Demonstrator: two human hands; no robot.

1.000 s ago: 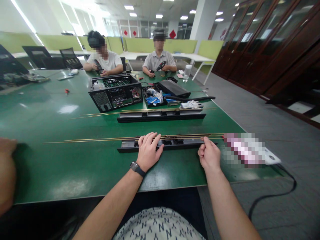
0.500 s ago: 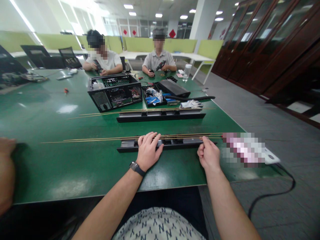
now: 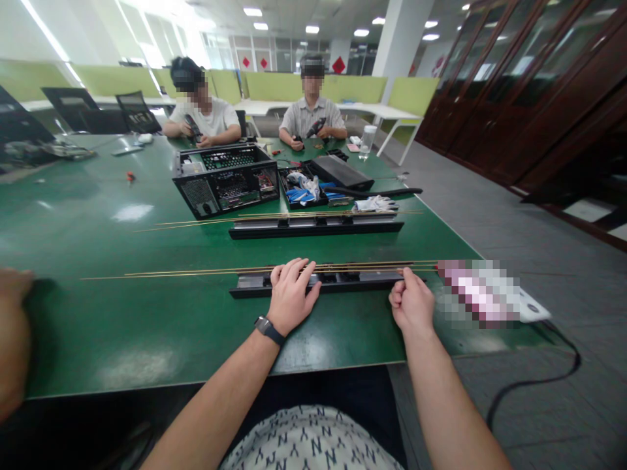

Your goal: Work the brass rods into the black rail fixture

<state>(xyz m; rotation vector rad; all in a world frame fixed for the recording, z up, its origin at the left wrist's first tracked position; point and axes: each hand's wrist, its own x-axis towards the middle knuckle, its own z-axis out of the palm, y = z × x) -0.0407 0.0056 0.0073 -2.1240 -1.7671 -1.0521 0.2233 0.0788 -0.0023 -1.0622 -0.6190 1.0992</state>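
Observation:
A black rail with a grey channel (image 3: 372, 276) lies crosswise on the green table before me. Several long, thin golden rods (image 3: 196, 272) run along it and stick out far past its left end. My left hand (image 3: 292, 290), with a dark watch on its wrist, rests palm down across the rods and the middle of the rail. Its fingers are stretched out and slightly spread. At the rail's right end, my right hand (image 3: 412, 300) is closed, thumb and index finger pinching a golden rod. Its other fingers are curled in.
Farther back lies a second black rail (image 3: 316, 228) with golden rods. Behind it are an open computer case (image 3: 225, 183), a tray with gloves (image 3: 302, 189) and a white glove (image 3: 375, 203). A power strip (image 3: 533, 307) lies right. Two people sit opposite; another person's arm (image 3: 14, 339) enters left.
My right hand has shifted slightly to the right along the rods. My left hand stays where it was on the rail.

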